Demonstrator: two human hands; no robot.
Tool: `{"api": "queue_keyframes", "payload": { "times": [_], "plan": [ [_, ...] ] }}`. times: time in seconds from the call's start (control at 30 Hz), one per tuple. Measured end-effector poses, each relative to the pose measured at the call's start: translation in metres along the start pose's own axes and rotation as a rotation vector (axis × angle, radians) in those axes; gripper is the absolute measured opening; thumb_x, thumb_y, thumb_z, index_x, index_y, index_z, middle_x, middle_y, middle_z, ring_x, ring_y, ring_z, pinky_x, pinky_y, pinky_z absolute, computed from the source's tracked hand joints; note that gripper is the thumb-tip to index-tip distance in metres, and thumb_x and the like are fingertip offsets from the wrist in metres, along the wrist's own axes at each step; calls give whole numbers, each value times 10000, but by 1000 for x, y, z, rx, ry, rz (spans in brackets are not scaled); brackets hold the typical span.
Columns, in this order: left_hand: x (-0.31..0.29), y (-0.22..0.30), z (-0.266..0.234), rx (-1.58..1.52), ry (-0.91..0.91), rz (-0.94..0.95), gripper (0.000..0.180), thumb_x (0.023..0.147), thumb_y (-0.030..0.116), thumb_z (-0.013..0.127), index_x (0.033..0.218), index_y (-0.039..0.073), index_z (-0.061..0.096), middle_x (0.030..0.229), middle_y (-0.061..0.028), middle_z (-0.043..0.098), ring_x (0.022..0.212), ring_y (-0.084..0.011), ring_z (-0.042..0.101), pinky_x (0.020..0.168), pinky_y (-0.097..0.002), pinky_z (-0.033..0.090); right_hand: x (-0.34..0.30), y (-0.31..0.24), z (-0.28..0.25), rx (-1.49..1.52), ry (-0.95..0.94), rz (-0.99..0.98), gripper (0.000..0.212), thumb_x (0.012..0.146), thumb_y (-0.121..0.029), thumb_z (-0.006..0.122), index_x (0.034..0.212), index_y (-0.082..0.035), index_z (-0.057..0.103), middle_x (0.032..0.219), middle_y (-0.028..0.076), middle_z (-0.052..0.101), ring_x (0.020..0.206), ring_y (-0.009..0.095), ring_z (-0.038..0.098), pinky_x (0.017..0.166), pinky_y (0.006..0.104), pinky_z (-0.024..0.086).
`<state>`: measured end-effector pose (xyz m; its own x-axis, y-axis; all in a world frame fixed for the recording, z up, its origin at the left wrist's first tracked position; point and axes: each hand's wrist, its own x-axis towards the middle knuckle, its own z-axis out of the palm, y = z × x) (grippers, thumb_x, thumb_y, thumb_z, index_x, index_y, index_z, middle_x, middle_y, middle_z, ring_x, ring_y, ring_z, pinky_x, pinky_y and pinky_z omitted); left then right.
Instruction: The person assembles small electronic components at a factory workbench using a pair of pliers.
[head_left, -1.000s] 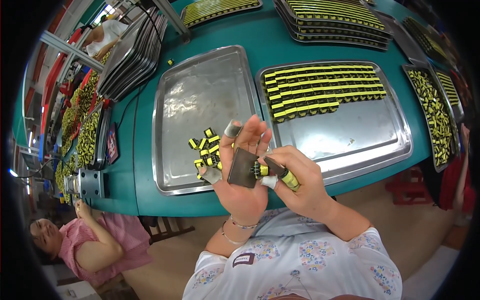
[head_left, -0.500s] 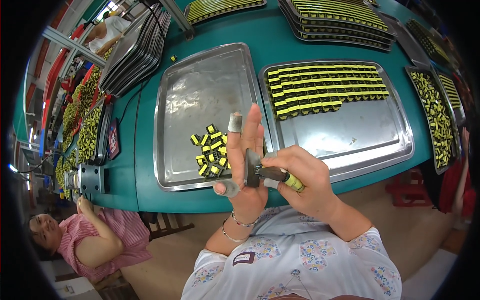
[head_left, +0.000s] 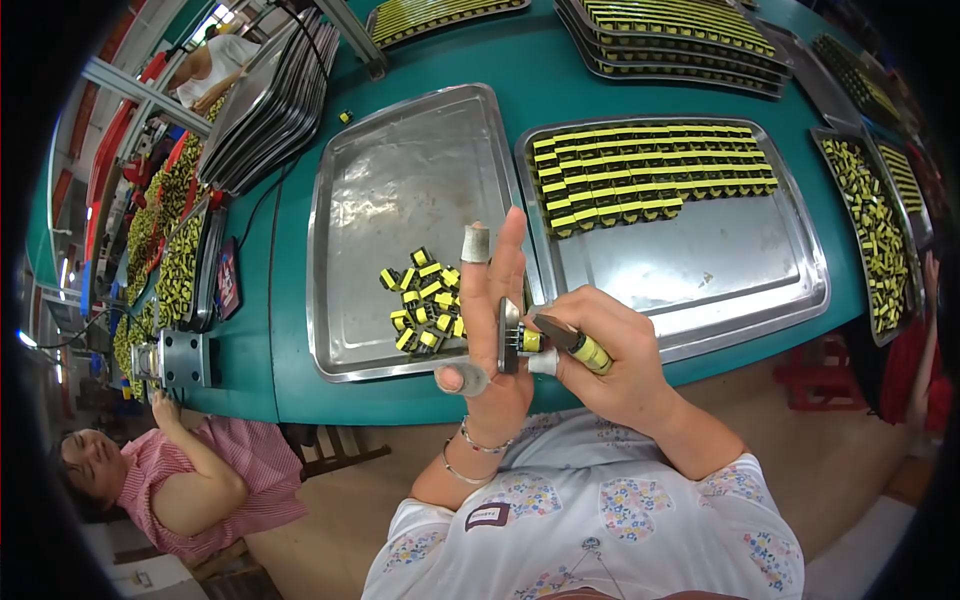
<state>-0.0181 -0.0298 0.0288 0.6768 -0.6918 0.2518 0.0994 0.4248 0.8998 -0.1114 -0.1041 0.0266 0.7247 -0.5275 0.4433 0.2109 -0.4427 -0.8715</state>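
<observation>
Taped at the thumb and one fingertip, my left hand (head_left: 488,335) has its fingers stretched up and holds a dark flat block (head_left: 508,335) upright against them. A small yellow-and-black coil part (head_left: 529,341) with thin pins sits at the block's right face, pins toward it. My right hand (head_left: 615,350), also with taped fingertips, is closed around a hand tool (head_left: 588,352) with a dark tip and yellow-wrapped handle. Its fingertips touch or nearly touch the coil part. Loose coil parts (head_left: 428,300) lie in a heap on the left metal tray (head_left: 400,170), just left of my left hand.
The right metal tray (head_left: 700,290) carries rows of coil parts (head_left: 650,175). Stacked full trays (head_left: 680,50) stand at the back, upright trays (head_left: 275,105) at back left. A tray of loose parts (head_left: 870,230) lies far right. A person (head_left: 190,480) sits at left.
The tool's dark tip has tilted up and away from the block, so the coil part with its pins now shows. My left hand has barely shifted.
</observation>
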Motion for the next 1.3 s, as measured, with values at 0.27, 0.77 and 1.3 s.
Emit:
{"api": "queue_keyframes", "payload": {
  "times": [0.27,0.77,1.3],
  "plan": [
    [0,-3,-9,-10,-192,7,1146,706,887,284,1489,66,122,1507,-233,211,1399,-375,213,1155,-463,105,-1,3,-3,10,-24,12,330,620,93,586,928,-16,635,847,103,637,746,219,627,675,299,493],
    [-4,-4,-14,231,-287,55,1151,738,871,246,1470,-13,160,1497,-192,273,1393,-308,249,1132,-418,147,-6,8,-4,63,-41,17,307,628,70,605,925,-1,640,878,112,649,799,234,646,718,312,498],
    [-18,-4,-26,-8,-399,-259,533,1002,288,415,1425,3,263,1357,-223,471,1251,-275,470,1008,-341,390,-13,16,-12,-294,-59,-432,379,607,-3,687,982,-56,684,903,78,583,726,232,580,598,333,491]
  ]
}}
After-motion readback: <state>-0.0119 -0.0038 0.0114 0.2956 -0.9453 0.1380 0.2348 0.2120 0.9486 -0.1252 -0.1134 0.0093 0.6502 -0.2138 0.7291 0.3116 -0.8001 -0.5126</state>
